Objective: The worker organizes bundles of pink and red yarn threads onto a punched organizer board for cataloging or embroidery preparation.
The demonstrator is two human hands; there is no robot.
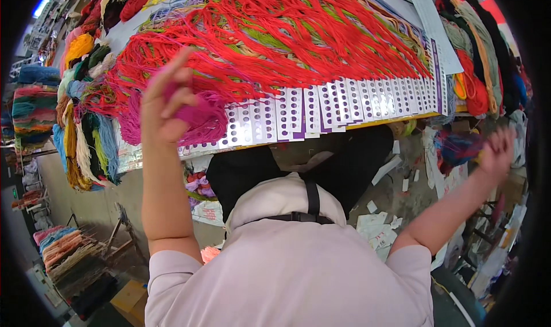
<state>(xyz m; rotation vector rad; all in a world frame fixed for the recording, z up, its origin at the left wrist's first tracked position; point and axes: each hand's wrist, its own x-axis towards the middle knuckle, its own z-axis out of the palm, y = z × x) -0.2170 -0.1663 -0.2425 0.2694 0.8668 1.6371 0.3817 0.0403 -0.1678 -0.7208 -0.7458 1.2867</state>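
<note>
Magenta thread (211,119) is lying loosely bunched under and beside the left hand (172,106), while red strands (298,34) are already lining the cards (344,102) between the hands. The right hand (497,152) is hovering far apart; I cannot tell either grip.

Arms (163,200) spread wide, left hand (165,106) forward with fingers parted, right hand (497,153) loosely curled

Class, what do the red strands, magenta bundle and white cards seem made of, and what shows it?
Red strands: thread or yarn, slightly shiny, lying limp and tangled; fibre unclear.
Magenta bundle: apparently similar thread, heaped in fine strands; its sheen is hard to judge.
White cards: probably glossy paperboard or thin plastic, given crisp edges and glare.
</note>
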